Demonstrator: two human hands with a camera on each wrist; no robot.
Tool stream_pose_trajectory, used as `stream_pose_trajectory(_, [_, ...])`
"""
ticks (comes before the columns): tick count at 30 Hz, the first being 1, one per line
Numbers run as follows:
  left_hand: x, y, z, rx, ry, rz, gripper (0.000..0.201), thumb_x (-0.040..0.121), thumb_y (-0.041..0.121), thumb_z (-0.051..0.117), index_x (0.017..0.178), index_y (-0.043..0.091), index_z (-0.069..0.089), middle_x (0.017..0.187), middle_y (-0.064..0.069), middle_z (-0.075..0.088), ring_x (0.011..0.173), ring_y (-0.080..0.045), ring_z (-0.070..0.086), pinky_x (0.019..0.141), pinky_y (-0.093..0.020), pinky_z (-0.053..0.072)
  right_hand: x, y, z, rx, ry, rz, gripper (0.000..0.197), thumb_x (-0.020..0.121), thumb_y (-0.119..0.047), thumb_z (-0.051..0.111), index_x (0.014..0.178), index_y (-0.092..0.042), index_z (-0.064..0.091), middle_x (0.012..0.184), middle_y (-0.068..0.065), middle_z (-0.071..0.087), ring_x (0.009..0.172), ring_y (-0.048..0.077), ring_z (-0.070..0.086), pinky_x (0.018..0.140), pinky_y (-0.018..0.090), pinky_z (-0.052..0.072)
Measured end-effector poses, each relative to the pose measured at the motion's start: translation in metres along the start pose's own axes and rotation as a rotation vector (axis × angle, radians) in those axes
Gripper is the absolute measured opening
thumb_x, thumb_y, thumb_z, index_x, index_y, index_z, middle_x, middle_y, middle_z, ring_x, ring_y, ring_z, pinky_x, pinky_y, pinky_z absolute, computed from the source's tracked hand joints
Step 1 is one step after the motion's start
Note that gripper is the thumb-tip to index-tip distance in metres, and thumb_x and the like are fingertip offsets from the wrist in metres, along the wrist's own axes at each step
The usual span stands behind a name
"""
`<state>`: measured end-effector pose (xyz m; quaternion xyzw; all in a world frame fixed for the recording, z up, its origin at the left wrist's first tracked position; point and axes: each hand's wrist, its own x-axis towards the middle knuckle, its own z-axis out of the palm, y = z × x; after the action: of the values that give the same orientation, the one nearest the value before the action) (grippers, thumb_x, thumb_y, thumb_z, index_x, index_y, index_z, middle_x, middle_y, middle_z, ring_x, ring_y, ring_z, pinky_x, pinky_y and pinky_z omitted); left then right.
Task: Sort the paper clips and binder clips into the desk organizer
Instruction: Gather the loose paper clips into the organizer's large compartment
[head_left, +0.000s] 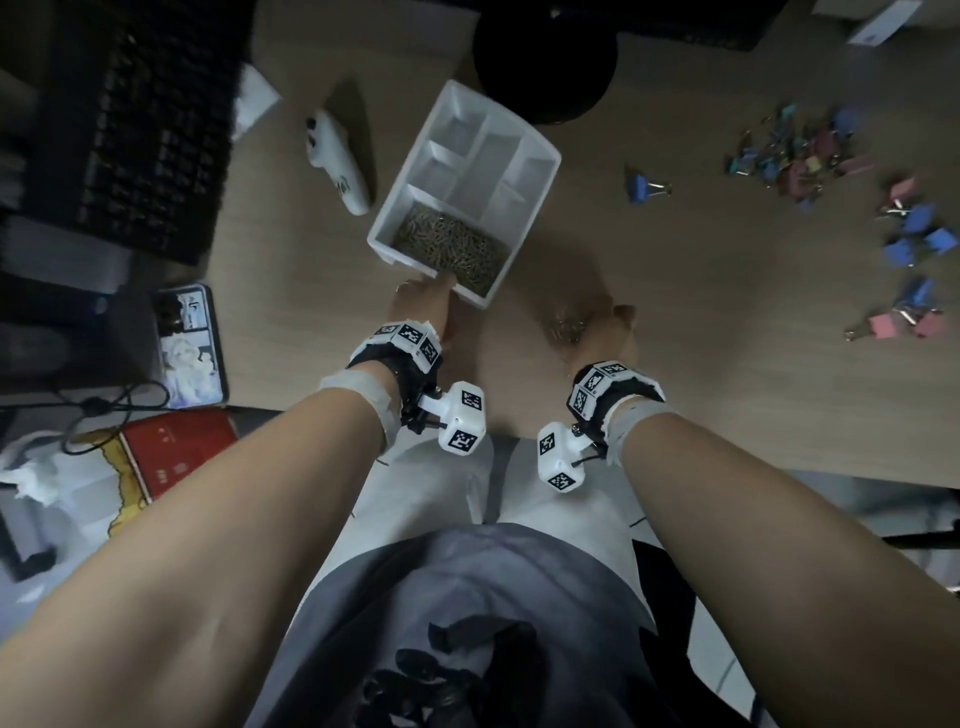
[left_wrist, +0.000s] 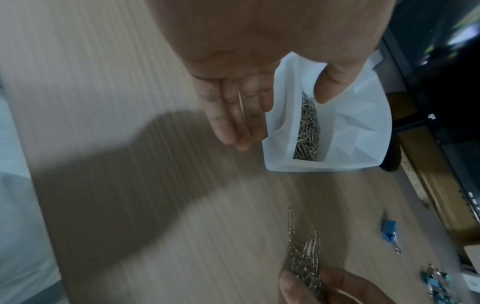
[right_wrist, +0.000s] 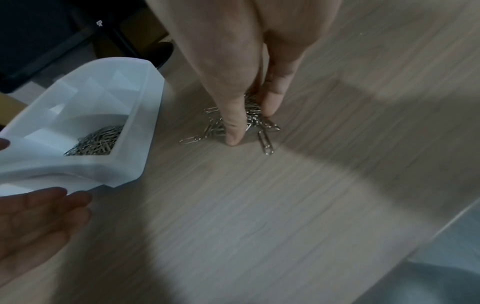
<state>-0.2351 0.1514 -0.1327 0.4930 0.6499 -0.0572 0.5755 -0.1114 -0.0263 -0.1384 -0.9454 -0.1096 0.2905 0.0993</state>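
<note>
The white desk organizer (head_left: 540, 156) stands at an angle on the wooden desk. Its near compartment is filled with silver paper clips (head_left: 449, 249); the other compartments look empty. My left hand (head_left: 426, 296) is at the organizer's near corner, fingers (left_wrist: 239, 119) straight along the outer wall and thumb over the rim (left_wrist: 285, 86). To the right, my right hand (right_wrist: 253, 125) pinches a small heap of paper clips (right_wrist: 265, 142) that lies on the desk. Coloured binder clips (head_left: 795, 156) are scattered at the far right, and a single blue one (head_left: 647, 186) lies nearer the organizer.
A black keyboard (head_left: 150, 130) fills the upper left, with a white handheld device (head_left: 337, 163) beside the organizer. A dark round base (head_left: 545, 62) stands behind it. A phone (head_left: 189, 345) and a red box (head_left: 176, 452) sit at the left. The desk edge is just below my wrists.
</note>
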Motion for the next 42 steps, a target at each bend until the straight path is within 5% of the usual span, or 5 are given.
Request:
stream_pose_trajectory(3, [0.004,0.004,-0.001,0.036,-0.019,0.015,0.078,0.065,0.07,0.047,0.105,0.006,0.065,0.109,-0.019,0.07,0.1,-0.036,0.069,0.089,-0.05,0.056,0.004,0.001,-0.006,0.026,0.019,-0.008,0.038,0.077,-0.036,0.08,0.11,-0.026,0.065,0.108,0.008,0.057,0.087,0.032,0.065,0.075,0.036,0.054])
stream_pose_trajectory(11, [-0.007,0.01,0.001,0.088,-0.018,0.078,0.053,0.073,0.06,0.054,0.043,0.015,0.056,0.063,-0.014,0.071,0.069,-0.039,0.072,0.079,-0.053,0.058,0.009,0.002,-0.016,0.056,-0.049,-0.049,0.018,0.079,-0.017,0.077,0.094,-0.026,0.073,0.099,0.005,0.073,0.09,0.029,0.069,0.081,0.035,0.057])
stream_pose_trajectory(25, [0.013,0.013,-0.013,0.016,0.05,0.018,0.045,0.078,0.05,0.061,0.061,0.008,0.064,0.064,-0.012,0.072,0.068,-0.038,0.072,0.074,-0.055,0.059,0.013,-0.017,-0.016,0.221,-0.023,-0.131,0.014,0.078,-0.021,0.07,0.086,-0.028,0.077,0.087,-0.007,0.075,0.085,0.016,0.07,0.078,0.022,0.053])
stream_pose_trajectory(34, [0.021,0.019,-0.027,-0.109,-0.542,-0.169,0.042,0.1,0.045,0.038,0.081,0.009,0.049,0.061,-0.005,0.061,0.052,-0.019,0.056,0.054,-0.028,0.046,0.011,-0.116,-0.021,0.585,-0.262,-0.391,0.023,0.071,-0.013,0.085,0.092,-0.018,0.077,0.086,-0.001,0.076,0.08,0.011,0.072,0.084,0.03,0.059])
stream_pose_trajectory(42, [0.017,0.014,-0.007,0.061,-0.07,0.006,0.052,0.094,0.048,0.045,0.071,0.007,0.065,0.062,-0.006,0.069,0.051,-0.024,0.063,0.056,-0.032,0.053,0.029,-0.025,-0.024,0.222,0.06,-0.144,0.018,0.086,-0.024,0.064,0.101,-0.021,0.074,0.096,-0.001,0.074,0.091,0.02,0.069,0.074,0.02,0.045])
